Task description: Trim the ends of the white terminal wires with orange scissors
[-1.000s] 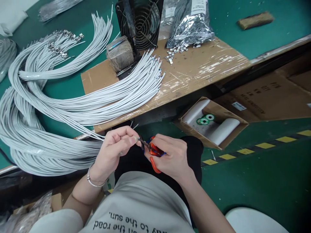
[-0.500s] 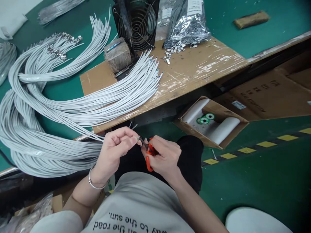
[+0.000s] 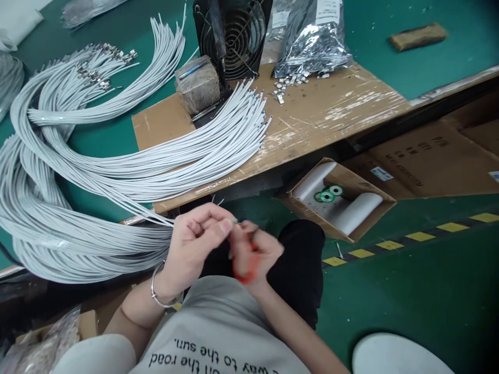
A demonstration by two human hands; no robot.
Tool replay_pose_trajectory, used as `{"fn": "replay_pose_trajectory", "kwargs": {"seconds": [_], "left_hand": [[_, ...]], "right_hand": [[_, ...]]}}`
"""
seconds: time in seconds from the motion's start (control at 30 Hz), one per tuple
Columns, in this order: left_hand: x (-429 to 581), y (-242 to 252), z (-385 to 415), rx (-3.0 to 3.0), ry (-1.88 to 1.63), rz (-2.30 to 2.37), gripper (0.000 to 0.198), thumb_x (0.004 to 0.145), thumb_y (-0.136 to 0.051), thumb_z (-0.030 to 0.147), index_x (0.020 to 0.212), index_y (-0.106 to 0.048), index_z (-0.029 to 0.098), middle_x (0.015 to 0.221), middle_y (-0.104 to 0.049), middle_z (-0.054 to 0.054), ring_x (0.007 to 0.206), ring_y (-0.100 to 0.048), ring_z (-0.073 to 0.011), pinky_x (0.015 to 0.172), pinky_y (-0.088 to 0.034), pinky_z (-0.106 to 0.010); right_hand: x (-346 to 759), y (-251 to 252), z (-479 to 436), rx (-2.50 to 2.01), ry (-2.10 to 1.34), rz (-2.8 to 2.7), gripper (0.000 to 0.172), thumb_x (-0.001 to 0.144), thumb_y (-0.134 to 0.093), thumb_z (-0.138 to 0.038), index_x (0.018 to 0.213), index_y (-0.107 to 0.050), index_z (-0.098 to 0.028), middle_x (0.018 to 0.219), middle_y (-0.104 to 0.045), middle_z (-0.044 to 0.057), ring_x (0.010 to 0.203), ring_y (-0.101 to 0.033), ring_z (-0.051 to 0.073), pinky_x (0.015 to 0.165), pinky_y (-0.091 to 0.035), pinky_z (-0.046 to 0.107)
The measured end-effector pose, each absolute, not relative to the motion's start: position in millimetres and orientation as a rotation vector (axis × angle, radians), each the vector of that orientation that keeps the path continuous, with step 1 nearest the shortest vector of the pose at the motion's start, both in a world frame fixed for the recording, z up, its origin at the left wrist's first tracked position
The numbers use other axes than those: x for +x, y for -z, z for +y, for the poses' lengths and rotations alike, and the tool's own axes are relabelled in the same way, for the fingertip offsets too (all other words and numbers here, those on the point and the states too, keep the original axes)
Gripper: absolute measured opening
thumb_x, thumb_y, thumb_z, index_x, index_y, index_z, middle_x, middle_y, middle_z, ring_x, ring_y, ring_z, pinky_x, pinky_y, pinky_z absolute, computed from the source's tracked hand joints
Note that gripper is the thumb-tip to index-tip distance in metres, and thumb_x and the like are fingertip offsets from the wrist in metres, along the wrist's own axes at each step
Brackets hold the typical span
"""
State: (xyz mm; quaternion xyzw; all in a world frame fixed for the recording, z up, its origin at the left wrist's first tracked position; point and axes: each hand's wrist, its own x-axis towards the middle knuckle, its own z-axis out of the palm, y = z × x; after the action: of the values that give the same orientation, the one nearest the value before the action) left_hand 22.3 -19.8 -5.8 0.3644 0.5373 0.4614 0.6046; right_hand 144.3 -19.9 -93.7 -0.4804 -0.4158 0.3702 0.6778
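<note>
My left hand (image 3: 195,241) is closed, thumb against forefinger, pinching the end of a white cable (image 3: 159,218) that runs in from the bundle at the left. My right hand (image 3: 262,254) is wrapped round small orange-handled cutters (image 3: 247,270), blurred by motion. Its fingertips meet those of the left hand above my lap, and the cable's tip between them is too small to make out. Just beyond the hands, a thick bundle of white cables (image 3: 187,161) lies along the table edge with its cut ends fanned out.
A cardboard sheet (image 3: 331,114) covers the table edge. On it stand a black fan (image 3: 234,47), a wrapped block (image 3: 198,85) and a bag of small metal parts (image 3: 314,39), some spilled. An open carton (image 3: 292,200) with green spools (image 3: 327,194) sits below, right.
The right hand has turned, and the cutters' jaws have swung away from the cable end; its fingertips now come to the left hand's. The left hand keeps its pinch.
</note>
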Motion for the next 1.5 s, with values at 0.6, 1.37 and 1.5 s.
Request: {"fn": "replay_pose_trajectory", "kwargs": {"seconds": [0.6,1.37,1.5], "left_hand": [[23.0,16.6,-23.5,0.969,-1.133,1.298,0.022,0.098,-0.078,0.039,0.088,-0.077,0.02,0.063,-0.058,0.004,0.052,-0.029,-0.0086,0.052,-0.033,-0.025],[33.3,22.9,-25.8,1.116,-1.145,1.444,0.024,0.1,-0.075,0.04,0.089,-0.078,0.02,0.064,-0.062,0.002,0.055,-0.044,-0.0115,0.055,-0.04,-0.024],[31.2,25.2,-23.5,1.086,-1.167,1.431,0.022,0.097,-0.078,0.039,0.09,-0.079,0.019,0.063,-0.062,0.002,0.055,-0.045,-0.0112,0.055,-0.04,-0.024]], "right_hand": [[177.9,77.8,-21.9,-1.083,-0.878,-1.542,0.042,0.079,-0.065,-0.002,0.061,-0.034,-0.023,0.06,-0.033,-0.007,0.052,-0.03,0.008,0.048,-0.023,0.026],[169.4,80.3,-29.2,-1.178,-0.695,-1.531,0.044,0.081,-0.063,-0.003,0.06,-0.03,-0.024,0.057,-0.032,-0.007,0.052,-0.027,0.008,0.046,-0.021,0.028],[164.6,95.6,-25.1,-1.193,-0.851,-1.276,0.046,0.088,-0.065,-0.013,0.057,-0.032,-0.024,0.054,-0.033,-0.007,0.048,-0.028,0.008,0.045,-0.023,0.028]]}}
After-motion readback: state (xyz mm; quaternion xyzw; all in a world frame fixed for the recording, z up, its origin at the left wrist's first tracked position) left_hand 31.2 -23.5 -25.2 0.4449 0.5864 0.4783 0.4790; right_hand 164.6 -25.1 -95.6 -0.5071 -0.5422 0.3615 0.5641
